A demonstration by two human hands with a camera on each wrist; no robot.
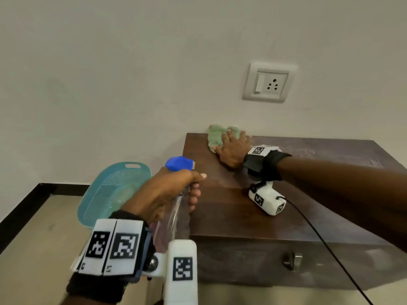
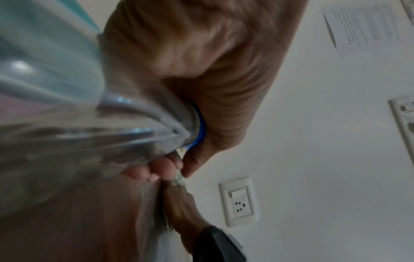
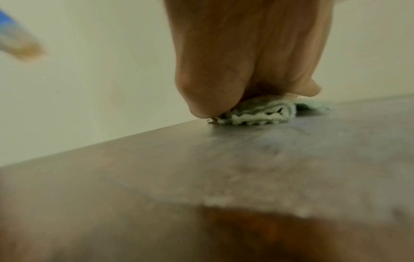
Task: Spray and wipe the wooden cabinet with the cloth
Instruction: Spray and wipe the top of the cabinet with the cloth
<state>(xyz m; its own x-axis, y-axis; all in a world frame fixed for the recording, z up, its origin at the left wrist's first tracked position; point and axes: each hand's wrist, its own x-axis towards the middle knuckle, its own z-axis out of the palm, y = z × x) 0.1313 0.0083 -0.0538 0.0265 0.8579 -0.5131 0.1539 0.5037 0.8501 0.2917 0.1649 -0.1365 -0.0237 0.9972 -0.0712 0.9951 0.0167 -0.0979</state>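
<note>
The left hand (image 1: 167, 190), nearest, has its fingers curled round a clear spray bottle (image 1: 176, 208) with a blue head. A pale wall (image 1: 110, 73) carries a socket (image 1: 269, 82) above the dark wooden cabinet (image 1: 264, 216), whose top shows wet streaks. At its back left corner the right hand (image 1: 233, 148) presses flat, fingers spread, on the green cloth (image 1: 217, 137). A teal basket (image 1: 110, 194) leans against the wall.

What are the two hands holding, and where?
Left hand grips the spray bottle round its neck. Right hand presses flat on the green cloth.
</note>
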